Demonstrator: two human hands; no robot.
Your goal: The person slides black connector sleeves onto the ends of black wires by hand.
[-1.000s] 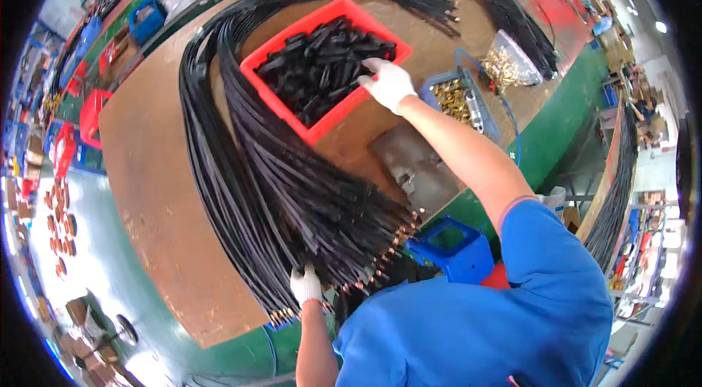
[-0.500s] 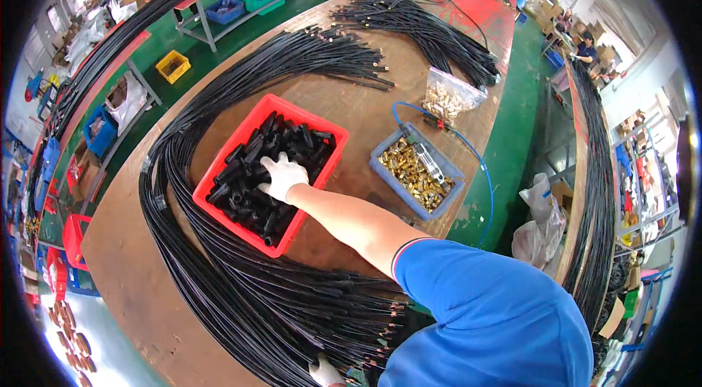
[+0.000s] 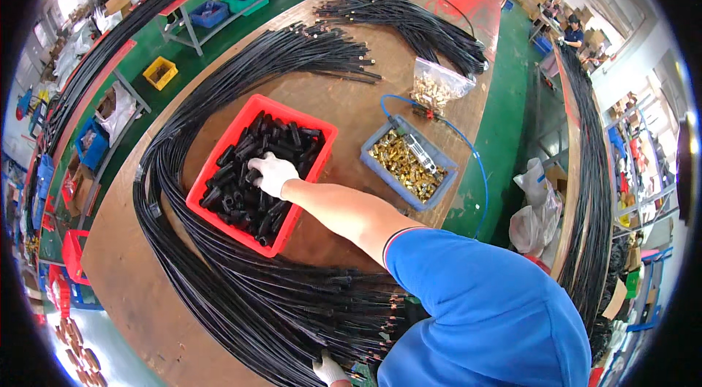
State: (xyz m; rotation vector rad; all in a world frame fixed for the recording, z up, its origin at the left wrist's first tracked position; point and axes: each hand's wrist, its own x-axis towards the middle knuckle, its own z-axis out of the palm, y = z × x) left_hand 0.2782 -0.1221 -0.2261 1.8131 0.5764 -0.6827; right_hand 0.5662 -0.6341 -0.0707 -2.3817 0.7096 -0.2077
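My right hand (image 3: 272, 173), in a white glove, reaches into a red plastic bin (image 3: 191, 201) heaped with short black tubular sleeves (image 3: 232, 204). Its fingers are curled closed on one black sleeve at the top of the heap. Low in the view, my left hand (image 3: 330, 370), also gloved, closes around black cables at the near edge of a long bundle (image 3: 241, 306); some of its fingers are hidden. Bare copper-coloured ends (image 3: 391, 317) of that bundle lie beside it, close to my body.
A blue-grey tray (image 3: 409, 197) of brass fittings holds a metal-and-black tool (image 3: 417, 149) with a blue hose (image 3: 479, 168). Behind it sits a clear bag of fittings (image 3: 439, 87). Another cable bundle (image 3: 409, 21) lies farther back. Side benches carry more cables (image 3: 589, 190). Other people work in the distance.
My right hand's spread fingers have curled in on a black sleeve in the bin. The whole view has shifted slightly; my left hand stays by the cables.
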